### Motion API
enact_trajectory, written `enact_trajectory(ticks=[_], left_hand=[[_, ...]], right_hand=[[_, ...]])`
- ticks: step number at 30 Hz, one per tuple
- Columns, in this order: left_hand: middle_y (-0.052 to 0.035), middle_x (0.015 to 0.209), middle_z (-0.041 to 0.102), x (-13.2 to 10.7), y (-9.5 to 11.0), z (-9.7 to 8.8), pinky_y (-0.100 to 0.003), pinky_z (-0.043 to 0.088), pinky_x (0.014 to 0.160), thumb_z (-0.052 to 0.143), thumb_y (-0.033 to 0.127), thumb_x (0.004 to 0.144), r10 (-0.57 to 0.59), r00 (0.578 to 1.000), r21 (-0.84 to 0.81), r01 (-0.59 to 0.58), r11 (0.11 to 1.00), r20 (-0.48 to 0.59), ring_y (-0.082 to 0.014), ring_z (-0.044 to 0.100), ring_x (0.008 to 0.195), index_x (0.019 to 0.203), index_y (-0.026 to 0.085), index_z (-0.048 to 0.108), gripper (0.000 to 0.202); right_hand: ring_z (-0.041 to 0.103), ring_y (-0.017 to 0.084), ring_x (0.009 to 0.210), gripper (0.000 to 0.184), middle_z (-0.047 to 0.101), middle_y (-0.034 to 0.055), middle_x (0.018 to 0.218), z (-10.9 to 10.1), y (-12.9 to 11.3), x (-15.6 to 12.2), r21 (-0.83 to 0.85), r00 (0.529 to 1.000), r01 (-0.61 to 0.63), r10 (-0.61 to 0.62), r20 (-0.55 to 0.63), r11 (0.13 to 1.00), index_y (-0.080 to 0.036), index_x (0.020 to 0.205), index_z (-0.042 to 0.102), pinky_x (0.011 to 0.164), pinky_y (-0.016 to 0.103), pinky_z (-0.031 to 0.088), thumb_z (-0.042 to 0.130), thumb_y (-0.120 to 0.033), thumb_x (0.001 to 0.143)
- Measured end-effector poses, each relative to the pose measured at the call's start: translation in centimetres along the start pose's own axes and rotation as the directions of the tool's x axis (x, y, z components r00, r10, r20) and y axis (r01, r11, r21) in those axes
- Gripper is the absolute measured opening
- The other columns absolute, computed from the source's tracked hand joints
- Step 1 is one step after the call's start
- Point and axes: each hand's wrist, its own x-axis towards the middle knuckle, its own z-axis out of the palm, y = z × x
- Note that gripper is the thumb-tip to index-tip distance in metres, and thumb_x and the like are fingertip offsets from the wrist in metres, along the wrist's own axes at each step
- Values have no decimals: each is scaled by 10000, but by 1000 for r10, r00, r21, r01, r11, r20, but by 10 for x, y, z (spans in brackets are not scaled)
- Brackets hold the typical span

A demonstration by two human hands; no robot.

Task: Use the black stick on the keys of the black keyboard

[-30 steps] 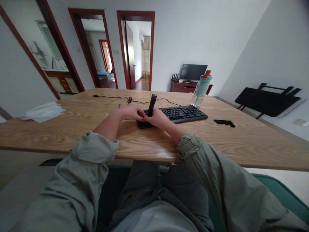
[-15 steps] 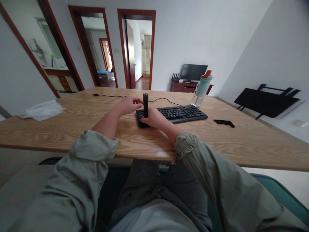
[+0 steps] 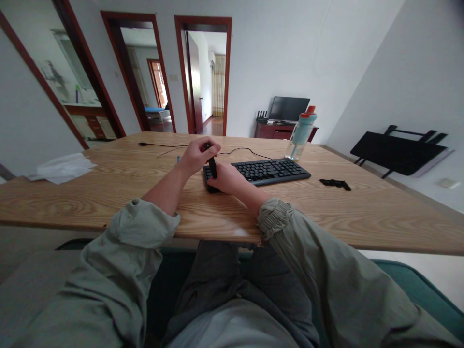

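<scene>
Spanning the view, a wood-grain worktop point(image 3: 108, 188) carries a black keyboard point(image 3: 270, 170), a water bottle point(image 3: 301, 131), a thin cable point(image 3: 163, 145), white paper point(image 3: 61, 166) and a small black part point(image 3: 335, 183). Two doorways and a monitor point(image 3: 289, 108) stand behind. At the keyboard's left end, both hands close on an upright black stick point(image 3: 212, 166): left hand point(image 3: 197, 154) over its top, right hand point(image 3: 224, 178) around its base, hiding most of it.

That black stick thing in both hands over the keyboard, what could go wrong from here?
The black stick stands upright, the left hand gripping its top and the right hand its base. If either grip slips, it could drop onto the keyboard and knock keys. A jerked right elbow might also push the keyboard toward the water bottle standing just behind it, possibly tipping it.
</scene>
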Motion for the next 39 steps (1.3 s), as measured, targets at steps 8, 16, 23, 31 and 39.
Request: enact_trajectory(ticks=[8, 16, 23, 31, 39], left_hand=[[-22, 615, 623, -1, -3, -1, -256, 439, 550, 677, 475, 844, -16, 1000, 33, 17, 999, -25, -141, 556, 591, 649, 183, 643, 353], [-10, 591, 591, 3, -22, -15, -225, 336, 426, 669, 645, 887, -144, 962, -93, 125, 988, -233, -101, 476, 471, 674, 200, 617, 495], [-4, 598, 541, 9, -25, -26, -227, 308, 419, 627, 787, 856, -203, 873, -200, 124, 972, -444, -111, 473, 508, 660, 214, 562, 610], [-3, 580, 515, 6, -21, -11, -258, 291, 443, 555, 804, 855, -227, 911, -149, 185, 971, -344, -139, 486, 517, 698, 233, 533, 593], [-9, 588, 515, 5, -21, -11, -274, 271, 449, 497, 871, 839, -217, 920, -137, 181, 974, -327, -137, 463, 514, 711, 239, 531, 645]], right_hand=[[701, 265, 860, 345, 769, 124, 1002, -5, 8, -2, 28, 1000, -12, 12, 24, 1000, -158, 1149, 686, 718, 318, 477, 681, -370, 877], [593, 141, 677, 338, 699, 18, 812, -27, 58, -18, 231, 984, -71, 29, 178, 970, -111, 1181, 721, 632, 250, 422, 687, -217, 863], [583, 132, 686, 394, 699, 14, 817, -20, 42, -24, 197, 988, -59, 29, 151, 979, -126, 1257, 740, 647, 258, 393, 735, -318, 913], [582, 133, 707, 326, 723, 28, 838, -12, 31, -18, 277, 999, -43, 39, 20, 960, -132, 1179, 782, 672, 263, 395, 728, -348, 941], [577, 129, 701, 178, 728, 31, 823, -12, 34, -18, 247, 998, -69, 71, 4, 966, -125, 999, 783, 657, 256, 385, 740, -270, 904]])
